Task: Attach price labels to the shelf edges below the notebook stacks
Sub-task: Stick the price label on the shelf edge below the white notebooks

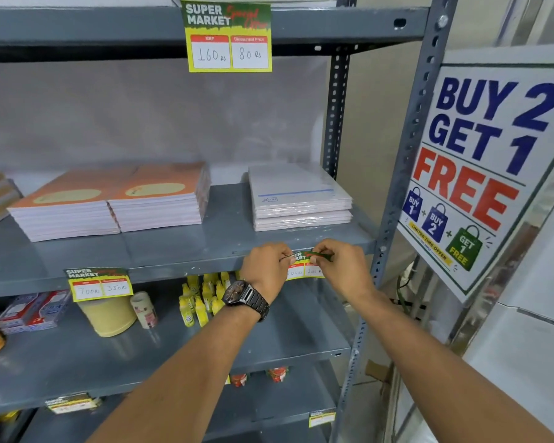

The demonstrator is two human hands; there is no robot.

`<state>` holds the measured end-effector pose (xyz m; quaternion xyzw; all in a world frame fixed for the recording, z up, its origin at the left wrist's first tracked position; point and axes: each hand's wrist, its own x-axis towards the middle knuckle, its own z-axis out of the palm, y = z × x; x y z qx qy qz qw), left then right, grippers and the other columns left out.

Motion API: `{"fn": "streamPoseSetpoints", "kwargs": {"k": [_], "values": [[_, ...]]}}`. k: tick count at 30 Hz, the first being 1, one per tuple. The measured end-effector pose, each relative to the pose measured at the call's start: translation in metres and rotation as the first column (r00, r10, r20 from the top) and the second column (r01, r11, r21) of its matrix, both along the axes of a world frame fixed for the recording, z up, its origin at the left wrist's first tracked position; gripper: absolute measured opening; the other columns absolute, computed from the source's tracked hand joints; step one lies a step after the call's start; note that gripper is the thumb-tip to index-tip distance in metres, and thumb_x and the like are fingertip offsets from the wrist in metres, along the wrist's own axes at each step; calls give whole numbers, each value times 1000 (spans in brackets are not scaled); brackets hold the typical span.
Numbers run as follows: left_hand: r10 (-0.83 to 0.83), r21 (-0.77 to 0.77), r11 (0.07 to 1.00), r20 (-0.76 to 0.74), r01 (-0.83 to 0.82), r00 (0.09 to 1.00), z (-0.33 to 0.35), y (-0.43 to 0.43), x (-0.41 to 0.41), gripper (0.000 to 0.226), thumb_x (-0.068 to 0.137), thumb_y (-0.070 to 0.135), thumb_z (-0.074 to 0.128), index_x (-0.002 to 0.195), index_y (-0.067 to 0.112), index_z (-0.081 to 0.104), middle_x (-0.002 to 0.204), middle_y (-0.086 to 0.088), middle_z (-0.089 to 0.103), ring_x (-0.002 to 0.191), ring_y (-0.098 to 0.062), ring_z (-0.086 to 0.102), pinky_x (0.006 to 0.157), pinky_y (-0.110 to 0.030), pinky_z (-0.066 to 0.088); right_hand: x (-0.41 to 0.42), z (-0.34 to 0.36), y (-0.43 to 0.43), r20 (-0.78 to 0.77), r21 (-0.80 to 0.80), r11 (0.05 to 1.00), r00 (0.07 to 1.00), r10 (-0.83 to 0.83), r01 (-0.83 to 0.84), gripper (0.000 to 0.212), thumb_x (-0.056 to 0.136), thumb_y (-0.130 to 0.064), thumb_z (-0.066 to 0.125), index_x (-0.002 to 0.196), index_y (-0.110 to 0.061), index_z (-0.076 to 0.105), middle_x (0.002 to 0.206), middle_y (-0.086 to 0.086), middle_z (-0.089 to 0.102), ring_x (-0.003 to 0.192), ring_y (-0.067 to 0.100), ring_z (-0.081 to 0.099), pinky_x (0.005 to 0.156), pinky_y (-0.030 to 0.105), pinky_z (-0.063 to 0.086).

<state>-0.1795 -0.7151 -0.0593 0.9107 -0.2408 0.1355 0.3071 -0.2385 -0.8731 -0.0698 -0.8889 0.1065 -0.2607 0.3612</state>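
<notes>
left hand (264, 263) and right hand (343, 262) pinching price label (304, 266), against shelf edge (179, 266)

Grey metal shelving rack (173, 251) with slotted perforated uprights (410, 148), several tiers. Translucent plastic sheet (125, 116) hangs behind the shelves, pale wall dimly behind it. Right of the rack, a white promo poster (480, 161) reading "BUY 2 GET 1 FREE" leans tilted against white panelling (531, 346). Beige wall (375, 107) between the uprights. Even, flat indoor light, no windows visible.
</notes>
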Motion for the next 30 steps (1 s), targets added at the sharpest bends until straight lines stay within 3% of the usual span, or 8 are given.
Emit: {"fn": "streamPoseSetpoints", "kwargs": {"k": [2, 6, 9, 13, 16, 20, 25, 30], "values": [[-15, 22, 1000, 30, 14, 999, 1, -2, 1, 10, 86, 29, 62, 89, 23, 70, 94, 0, 72, 85, -25, 63, 63, -30, 43, 2, -1, 0, 15, -28, 1000, 1000, -5, 6, 8, 81, -11, 71, 85, -18, 69, 80, 0, 72, 73, 15, 64, 68, 31, 55], [-41, 57, 998, 62, 38, 997, 2, -2, 0, 8, 88, 25, 58, 87, 20, 64, 95, -2, 68, 83, -28, 63, 65, -37, 50, 8, -6, 1, 49, -132, 991, 999, -11, 17, 11, 78, -12, 70, 80, -20, 63, 79, 0, 64, 72, 18, 58, 66, 40, 52], [-19, 103, 995, 114, 7, 993, 2, -2, -2, 9, 89, 32, 55, 90, 24, 58, 98, 1, 64, 82, -29, 62, 61, -34, 44, 8, -4, -1, 64, -171, 985, 998, -26, 37, 12, 75, -13, 72, 80, -20, 63, 80, -4, 57, 80, 20, 56, 69, 38, 50], [-29, 219, 976, 143, -2, 989, 4, -7, -7, 28, 84, 42, 56, 103, 23, 52, 106, -1, 58, 90, -29, 61, 63, -37, 44, 8, 2, -12, 37, -290, 957, 999, 25, -13, 20, 73, -24, 76, 90, -23, 66, 89, -6, 59, 89, 19, 51, 82, 38, 43], [-43, 308, 951, 146, -4, 988, 9, -12, -3, 44, 80, 52, 61, 108, 20, 49, 109, -3, 58, 95, -31, 61, 66, -39, 46, 9, 9, -18, -35, -420, 905, 998, 51, -61, 28, 70, -37, 77, 94, -28, 65, 92, -8, 59, 95, 19, 49, 80, 34, 32], [-67, 345, 938, 131, 18, 989, 17, -12, 10, 50, 76, 60, 64, 101, 19, 49, 103, -4, 60, 89, -34, 62, 66, -40, 46, 13, 14, -19, -30, -508, 860, 999, 40, -49, 29, 71, -45, 75, 92, -28, 65, 91, -6, 62, 95, 22, 52, 77, 34, 28], [-99, 286, 956, 107, 65, 989, 17, -6, 20, 39, 72, 55, 70, 85, 26, 48, 93, 2, 56, 79, -29, 59, 63, -35, 45, 13, 13, -21, -27, -501, 863, 998, 56, -62, 22, 74, -34, 75, 93, -26, 66, 93, -5, 63, 94, 24, 53, 79, 37, 35], [-217, 253, 946, 35, 202, 975, 14, 9, 31, 27, 76, 36, 74, 91, 28, 53, 95, 7, 53, 83, -24, 60, 72, -40, 52, 12, 15, -37, -55, -475, 867, 989, 141, -150, 25, 75, -25, 77, 98, -26, 68, 97, -5, 68, 93, 25, 55, 84, 44, 46]]}}
